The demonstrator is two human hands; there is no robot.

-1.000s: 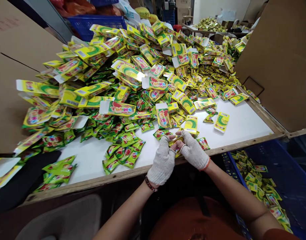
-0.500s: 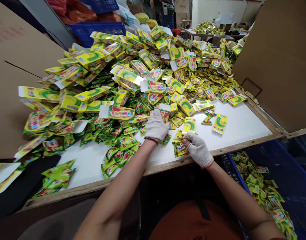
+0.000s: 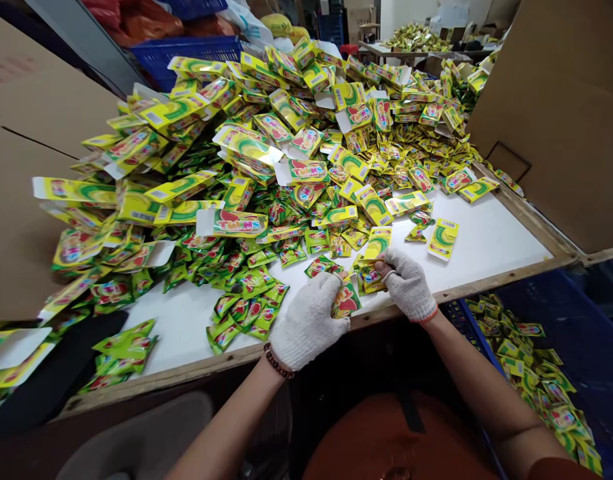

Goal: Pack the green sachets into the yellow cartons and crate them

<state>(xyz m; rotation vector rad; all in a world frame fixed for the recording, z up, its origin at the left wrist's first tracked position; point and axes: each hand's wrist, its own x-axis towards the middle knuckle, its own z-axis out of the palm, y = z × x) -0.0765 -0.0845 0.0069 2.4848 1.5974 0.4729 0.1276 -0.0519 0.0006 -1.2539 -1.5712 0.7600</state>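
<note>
My left hand point(image 3: 309, 320), in a white knitted glove with a beaded bracelet at the wrist, is closed around a small candy box point(image 3: 347, 300) near the table's front edge. Its open end is hard to make out. Close beside it, my gloved right hand point(image 3: 409, 283) pinches yellow candy sachets point(image 3: 369, 276) between thumb and fingers. Just beyond them lies a yellow candy box point(image 3: 378, 243). A loose green sachet point(image 3: 322, 266) rests behind my left hand, and a pile of green sachets point(image 3: 246, 307) lies to its left.
A large heap of yellow boxes point(image 3: 246, 143) and sachets covers the back of the white table point(image 3: 506, 247). Cardboard sheets point(image 3: 546, 127) flank both sides. One box point(image 3: 443, 239) lies apart at right. Below the wooden edge, a blue crate point(image 3: 551, 320) holds yellow packs.
My left hand has drawn back from the heap toward the front edge, bringing a candy box with it. My right hand has stayed almost in place, still pinching the sachets.
</note>
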